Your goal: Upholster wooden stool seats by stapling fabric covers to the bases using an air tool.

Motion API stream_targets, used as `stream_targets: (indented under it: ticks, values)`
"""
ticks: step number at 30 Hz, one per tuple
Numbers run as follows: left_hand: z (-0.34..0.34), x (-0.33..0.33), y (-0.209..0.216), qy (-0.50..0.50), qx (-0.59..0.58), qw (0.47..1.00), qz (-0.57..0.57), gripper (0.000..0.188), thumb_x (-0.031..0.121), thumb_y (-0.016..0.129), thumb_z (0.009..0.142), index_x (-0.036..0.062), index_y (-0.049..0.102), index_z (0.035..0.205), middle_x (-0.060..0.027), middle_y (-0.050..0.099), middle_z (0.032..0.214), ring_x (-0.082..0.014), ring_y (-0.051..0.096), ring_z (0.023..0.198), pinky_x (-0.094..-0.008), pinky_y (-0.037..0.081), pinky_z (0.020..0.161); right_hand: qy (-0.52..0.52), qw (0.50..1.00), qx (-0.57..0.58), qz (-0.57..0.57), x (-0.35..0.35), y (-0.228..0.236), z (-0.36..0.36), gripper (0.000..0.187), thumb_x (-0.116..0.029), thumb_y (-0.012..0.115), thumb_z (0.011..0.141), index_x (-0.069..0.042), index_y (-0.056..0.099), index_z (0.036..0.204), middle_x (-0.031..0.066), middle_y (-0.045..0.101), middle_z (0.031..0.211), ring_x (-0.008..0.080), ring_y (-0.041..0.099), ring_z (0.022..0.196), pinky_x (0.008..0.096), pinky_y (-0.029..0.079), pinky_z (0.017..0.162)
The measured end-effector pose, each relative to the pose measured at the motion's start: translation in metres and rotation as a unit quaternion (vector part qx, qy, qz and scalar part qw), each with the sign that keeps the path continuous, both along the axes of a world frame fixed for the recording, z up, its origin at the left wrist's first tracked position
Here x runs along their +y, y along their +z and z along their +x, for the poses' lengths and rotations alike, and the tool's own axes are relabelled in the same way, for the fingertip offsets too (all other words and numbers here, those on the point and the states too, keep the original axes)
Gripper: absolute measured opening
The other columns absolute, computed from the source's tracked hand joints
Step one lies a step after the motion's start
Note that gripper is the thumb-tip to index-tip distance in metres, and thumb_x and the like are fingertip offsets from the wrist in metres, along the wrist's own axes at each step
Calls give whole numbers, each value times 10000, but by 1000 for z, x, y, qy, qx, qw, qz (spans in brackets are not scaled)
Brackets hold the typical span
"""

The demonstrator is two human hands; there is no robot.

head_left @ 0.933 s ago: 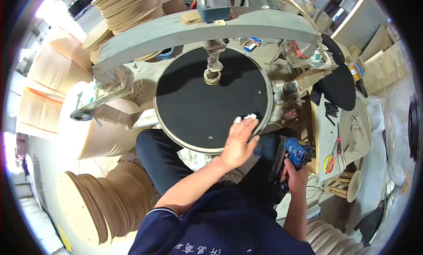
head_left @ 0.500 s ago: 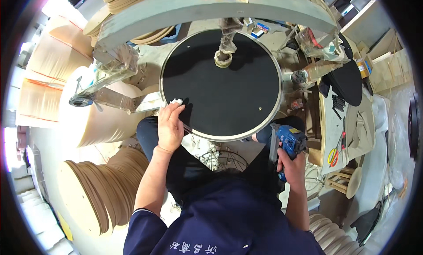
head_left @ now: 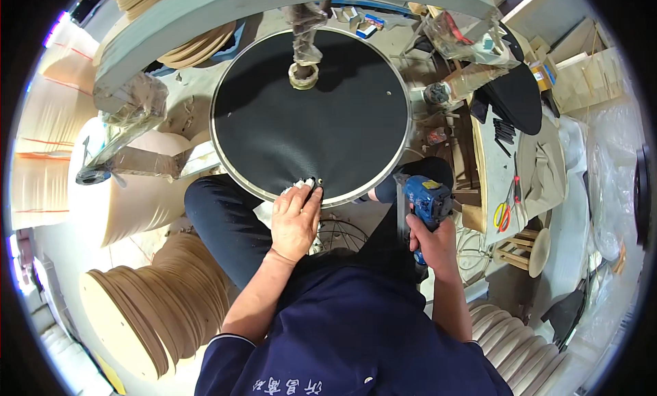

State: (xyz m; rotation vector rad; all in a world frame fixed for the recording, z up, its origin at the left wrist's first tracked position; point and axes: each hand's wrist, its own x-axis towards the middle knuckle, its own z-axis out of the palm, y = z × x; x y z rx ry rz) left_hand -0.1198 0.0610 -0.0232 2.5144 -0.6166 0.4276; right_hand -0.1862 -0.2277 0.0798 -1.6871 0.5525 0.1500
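Observation:
A large round panel covered in black fabric [head_left: 321, 129], with a pale rim [head_left: 215, 139], lies in front of me. My left hand [head_left: 294, 221] is at its near edge, the fingers closed on the fabric there. Folds in the black cloth fan out from the fingertips. Something small and white [head_left: 301, 184] shows at these fingertips; I cannot tell what it is. To the right, beside my knee, my right hand [head_left: 434, 244] is wrapped round the grip of a blue nail gun [head_left: 426, 201], held apart from the panel.
A grey curved frame [head_left: 253, 4] arches beyond the panel, with wrapped arms reaching in; one [head_left: 306, 47] overhangs the disc. Stacked wooden discs [head_left: 150, 314] lie at lower left. A side table on the right bears scissors [head_left: 503, 216] and a stool [head_left: 523, 252] stands below it.
My left hand has moved right along the panel's rim to its near edge, and folds now show in the fabric there. The nail gun stays in my right hand. The whole view has shifted.

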Motion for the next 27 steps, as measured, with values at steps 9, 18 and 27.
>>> stream_targets:
  ticks: [9,18,27]
  values:
    - [7,-32,18,15,27,1000,-1,366,166,800,893,99,772,1252,-64,682,1292,-273,633,1170,-448,468,1032,10,1000,7,6,-10,-2,-4,227,-157,766,995,-27,712,1173,0,639,716,79,582,544,260,478,540]
    - [25,-34,13,-60,-57,997,-1,280,108,823,851,112,810,1130,-27,730,1131,-240,668,1014,-430,503,981,3,1000,15,2,-15,-3,-12,191,-138,753,990,-23,723,1139,-5,637,698,73,592,558,261,477,548]
    - [26,-37,9,-68,-68,995,-14,260,77,849,825,106,832,1083,-37,725,1058,-247,675,986,-418,524,923,19,999,39,-11,-14,-7,-14,132,-161,743,995,-33,717,976,-4,636,679,83,588,548,272,466,538]
